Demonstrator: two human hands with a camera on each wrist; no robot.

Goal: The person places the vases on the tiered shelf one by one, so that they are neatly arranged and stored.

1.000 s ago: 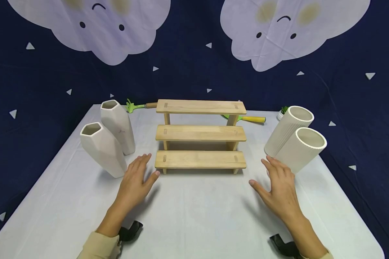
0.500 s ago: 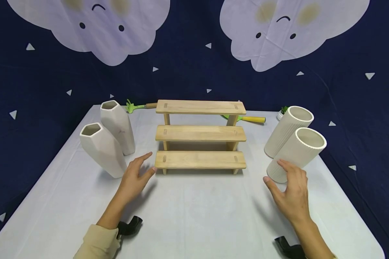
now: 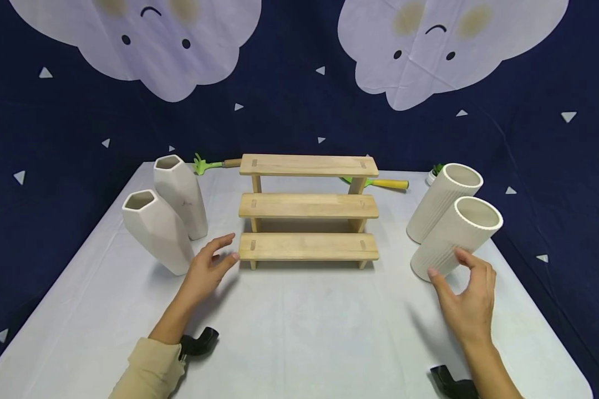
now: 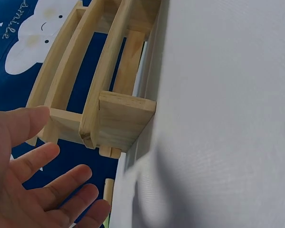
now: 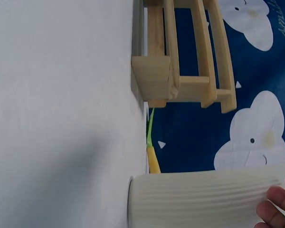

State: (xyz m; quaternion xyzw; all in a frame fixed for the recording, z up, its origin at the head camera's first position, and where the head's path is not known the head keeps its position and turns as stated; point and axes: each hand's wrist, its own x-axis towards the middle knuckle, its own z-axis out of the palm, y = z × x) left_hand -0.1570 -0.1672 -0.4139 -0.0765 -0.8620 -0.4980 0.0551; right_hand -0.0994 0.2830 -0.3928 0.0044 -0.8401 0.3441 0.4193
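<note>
In the head view, a white ribbed cylindrical vase [image 3: 454, 230] stands at the right of the frame, its scalloped mouth facing up. The right hand [image 3: 469, 307] is at its near side, thumb and fingers parted and lightly bent, not closed around it; whether the fingertips touch the ribs cannot be told, even in the right wrist view, where they overlap the vase's upper part. Just behind stands a second ribbed vase [image 3: 434, 210], with a small potted plant [image 3: 437, 169] beyond. Mid-frame is a three-tier wooden stand [image 3: 309, 206]; the left hand [image 3: 202, 274], fingers spread and holding nothing, is near its lower left end. Two white faceted vases [image 3: 160, 233] stand at the left of the frame. Behind the stand lie a green hand rake [image 3: 209, 164] and a yellow-handled green tool [image 3: 390, 183]. A white cloth [image 3: 309, 332] covers the table, against a navy cloud-print backdrop [image 3: 289, 111].
</note>
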